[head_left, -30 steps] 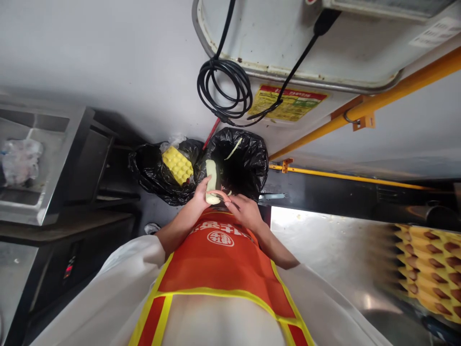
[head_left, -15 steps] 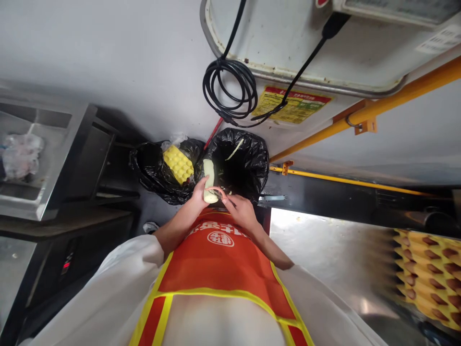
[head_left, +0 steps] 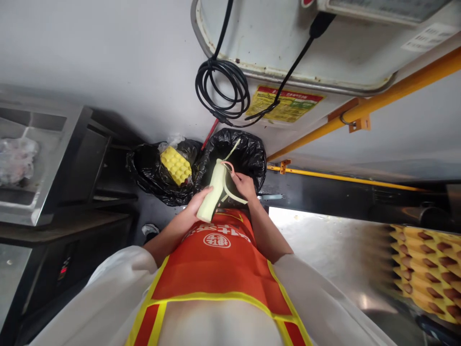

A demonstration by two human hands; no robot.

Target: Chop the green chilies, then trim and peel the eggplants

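Note:
My left hand point(head_left: 199, 202) is wrapped round a long, pale green peeled vegetable point(head_left: 212, 193), whose exact kind I cannot make out. It slants over the front of a bin lined with a black bag point(head_left: 254, 144). In my right hand point(head_left: 245, 186) is a pink-handled peeler point(head_left: 231, 166), its head at the vegetable's far end. A curled strip of peel point(head_left: 235, 196) hangs beside the vegetable, below the peeler. Another thin strip point(head_left: 233, 148) lies against the bag's inside. My right fingertips are partly hidden.
Left of the bin, a second black bag point(head_left: 144, 166) holds a yellow egg tray point(head_left: 176, 165). A metal sink point(head_left: 43, 158) stands at far left. Above hang a coiled black cable point(head_left: 222, 91) and yellow pipe point(head_left: 396, 86). Egg trays point(head_left: 428, 269) sit on the steel counter point(head_left: 324, 259).
The peeler has moved from the vegetable's near end to its far end. The vegetable now tilts more, its near end closer to me, and a long curled strip of peel has appeared beside it.

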